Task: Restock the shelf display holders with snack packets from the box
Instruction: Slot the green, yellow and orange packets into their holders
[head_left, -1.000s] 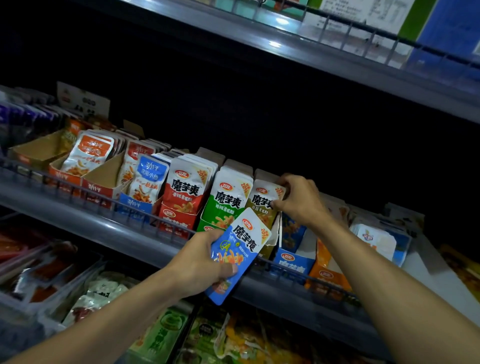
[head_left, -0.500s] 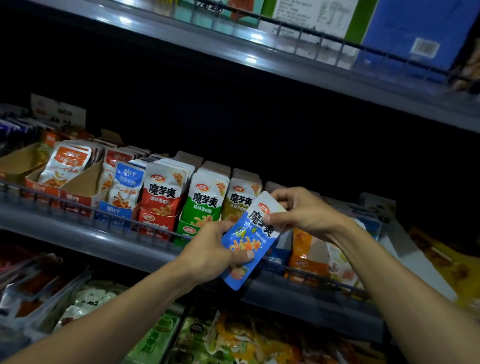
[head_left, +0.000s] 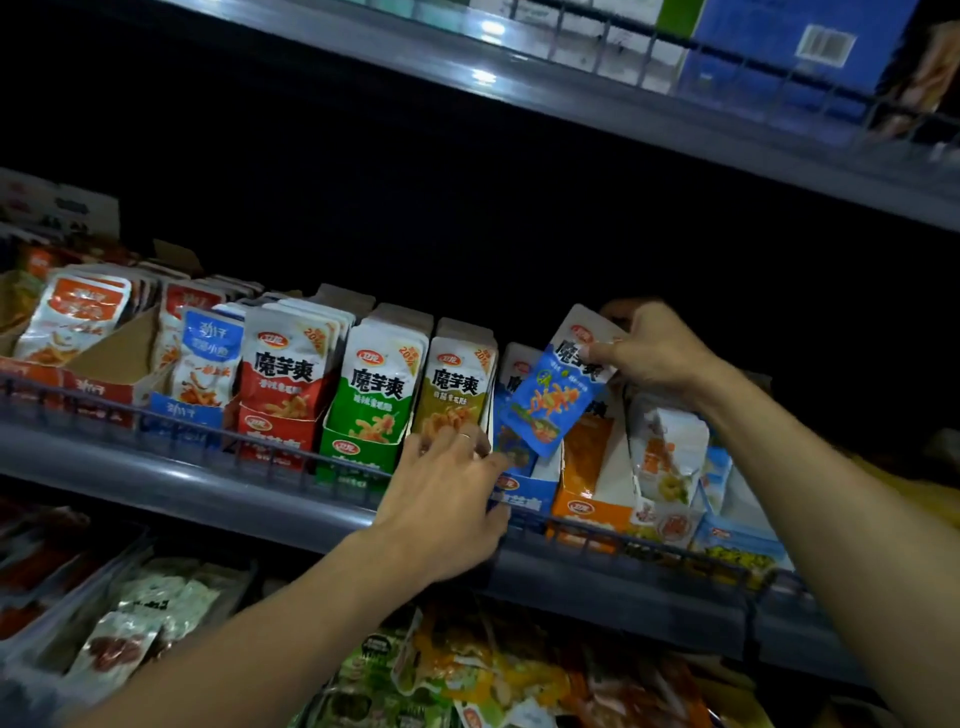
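My right hand (head_left: 660, 353) pinches the white top of a blue snack packet (head_left: 550, 400) and holds it tilted above the blue display holder (head_left: 524, 499) on the middle shelf. My left hand (head_left: 447, 504) reaches to that holder's front left corner. Its fingers are stretched toward the packets inside and its thumb lies by the front wall. It holds no packet. The supply box is not in view.
Red (head_left: 275, 431), green (head_left: 358, 457) and olive (head_left: 454, 384) packet rows fill holders to the left, and an orange holder (head_left: 587, 509) stands to the right. A wire rail (head_left: 156, 410) runs along the shelf front. An upper shelf (head_left: 571, 98) hangs overhead. Bagged goods (head_left: 467, 670) lie below.
The blue packet passed from my left hand to my right, which lifted it up and to the right over the blue holder. My left hand let go and moved to the holder's front.
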